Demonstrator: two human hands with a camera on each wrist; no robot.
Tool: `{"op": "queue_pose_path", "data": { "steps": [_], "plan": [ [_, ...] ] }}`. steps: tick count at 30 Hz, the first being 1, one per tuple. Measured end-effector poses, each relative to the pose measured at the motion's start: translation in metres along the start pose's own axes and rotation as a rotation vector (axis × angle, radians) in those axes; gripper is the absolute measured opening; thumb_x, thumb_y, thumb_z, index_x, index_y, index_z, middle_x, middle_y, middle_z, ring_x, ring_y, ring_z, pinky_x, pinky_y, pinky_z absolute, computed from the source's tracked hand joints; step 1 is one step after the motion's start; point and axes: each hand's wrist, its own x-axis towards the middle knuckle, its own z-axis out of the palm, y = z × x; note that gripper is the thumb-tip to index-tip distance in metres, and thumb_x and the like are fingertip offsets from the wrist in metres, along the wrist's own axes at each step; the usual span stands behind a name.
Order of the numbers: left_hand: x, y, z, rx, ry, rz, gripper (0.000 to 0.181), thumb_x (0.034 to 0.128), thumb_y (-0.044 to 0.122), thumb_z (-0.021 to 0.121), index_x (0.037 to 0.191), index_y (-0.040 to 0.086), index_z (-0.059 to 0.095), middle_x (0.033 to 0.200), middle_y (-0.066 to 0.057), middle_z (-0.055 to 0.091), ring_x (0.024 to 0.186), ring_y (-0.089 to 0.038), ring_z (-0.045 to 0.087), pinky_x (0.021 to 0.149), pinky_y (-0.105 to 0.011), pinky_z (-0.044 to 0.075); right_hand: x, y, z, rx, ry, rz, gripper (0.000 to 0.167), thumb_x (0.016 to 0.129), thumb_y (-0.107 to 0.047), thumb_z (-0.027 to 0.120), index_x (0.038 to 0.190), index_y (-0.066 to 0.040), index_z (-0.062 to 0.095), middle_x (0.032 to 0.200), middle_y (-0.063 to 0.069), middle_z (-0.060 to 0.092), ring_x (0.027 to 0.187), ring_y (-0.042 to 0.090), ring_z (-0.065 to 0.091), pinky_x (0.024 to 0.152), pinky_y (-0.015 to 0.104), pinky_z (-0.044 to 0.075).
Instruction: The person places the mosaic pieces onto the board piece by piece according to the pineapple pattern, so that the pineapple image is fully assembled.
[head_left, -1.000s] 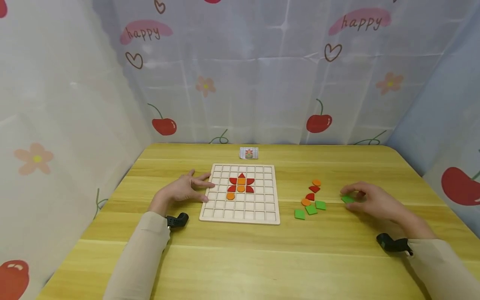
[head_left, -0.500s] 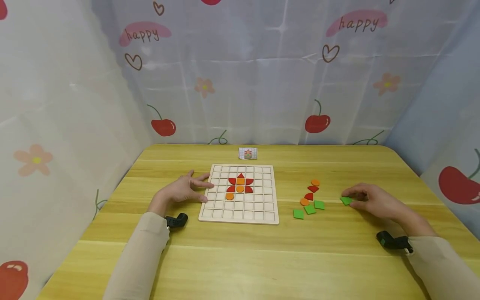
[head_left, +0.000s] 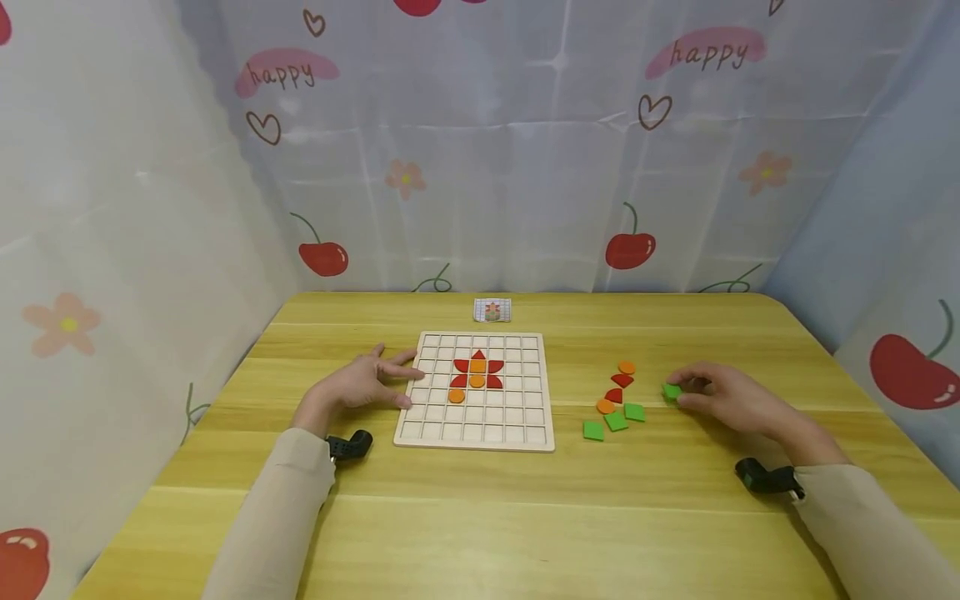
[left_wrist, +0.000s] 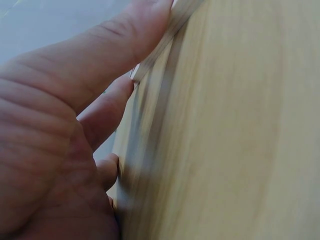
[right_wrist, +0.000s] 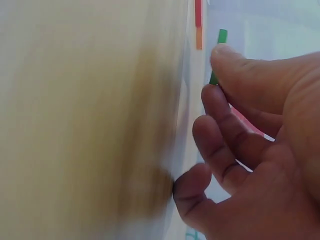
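Note:
A pale wooden grid board (head_left: 435,431) lies on the table, with red pieces, an orange square (head_left: 477,366) and two orange discs on it; one disc (head_left: 457,396) sits lower left. My left hand (head_left: 360,383) rests at the board's left edge, fingers spread, thumb and fingertips touching it. To the right, my right hand (head_left: 731,398) pinches a green square (head_left: 671,392) between thumb and fingers. In the right wrist view the green piece (right_wrist: 222,36) shows edge-on at the thumb tip, off the table surface.
Loose pieces lie between board and right hand: orange discs (head_left: 626,367), red pieces (head_left: 622,381) and three green squares (head_left: 593,431). A small printed card (head_left: 492,311) lies behind the board. A patterned curtain (head_left: 480,208) hangs behind the table (head_left: 480,533).
My right hand has moved a little to the left with the green square, lifting it from the table. My left hand stays at the board's edge. The head view has shifted slightly.

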Motion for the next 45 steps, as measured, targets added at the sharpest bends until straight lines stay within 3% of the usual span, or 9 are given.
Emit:
{"op": "queue_pose_path", "data": {
  "steps": [8,24,33,38,45],
  "plan": [
    [0.001,0.002,0.001,-0.003,-0.004,-0.003,0.052,0.0829,0.040,0.085,0.133,0.035,0.071,0.169,0.013,0.030,0.160,-0.038,-0.015,0.121,-0.074,-0.005,0.019,-0.021,0.008,-0.001,-0.016,-0.004,0.025,0.101,-0.020,0.068,0.125,-0.012,0.071,0.112,0.003,0.070,0.097,0.015,0.059,0.078,0.026,0.050],
    [0.002,0.000,0.002,-0.014,-0.002,0.007,0.052,0.0825,0.039,0.086,0.132,0.035,0.071,0.168,0.014,0.030,0.160,-0.037,-0.016,0.121,-0.074,-0.007,0.074,-0.094,0.036,0.054,-0.073,-0.154,0.027,0.100,-0.016,0.069,0.126,-0.011,0.072,0.120,0.005,0.072,0.100,0.019,0.058,0.076,0.031,0.051],
    [0.001,-0.001,0.001,-0.017,0.001,0.010,0.052,0.0826,0.038,0.086,0.132,0.035,0.071,0.168,0.013,0.031,0.160,-0.037,-0.015,0.121,-0.074,-0.007,0.098,-0.131,0.056,0.061,-0.073,-0.150,0.027,0.097,-0.017,0.074,0.123,-0.011,0.074,0.116,0.002,0.073,0.098,0.018,0.059,0.084,0.034,0.051],
    [0.000,-0.001,0.000,-0.010,0.000,0.006,0.052,0.0822,0.039,0.086,0.132,0.035,0.071,0.168,0.013,0.031,0.160,-0.038,-0.015,0.121,-0.074,-0.006,0.108,-0.153,0.069,0.074,-0.085,-0.155,0.027,0.095,-0.018,0.075,0.122,-0.010,0.074,0.113,0.002,0.073,0.095,0.018,0.060,0.081,0.031,0.050],
    [0.001,-0.002,0.000,0.005,-0.001,0.003,0.052,0.0824,0.041,0.085,0.132,0.037,0.071,0.168,0.015,0.030,0.160,-0.038,-0.015,0.121,-0.074,-0.005,0.121,-0.179,0.088,0.062,-0.097,-0.087,0.025,0.095,-0.020,0.076,0.119,-0.013,0.076,0.109,0.000,0.074,0.088,0.016,0.059,0.077,0.030,0.050]
  ]
}}
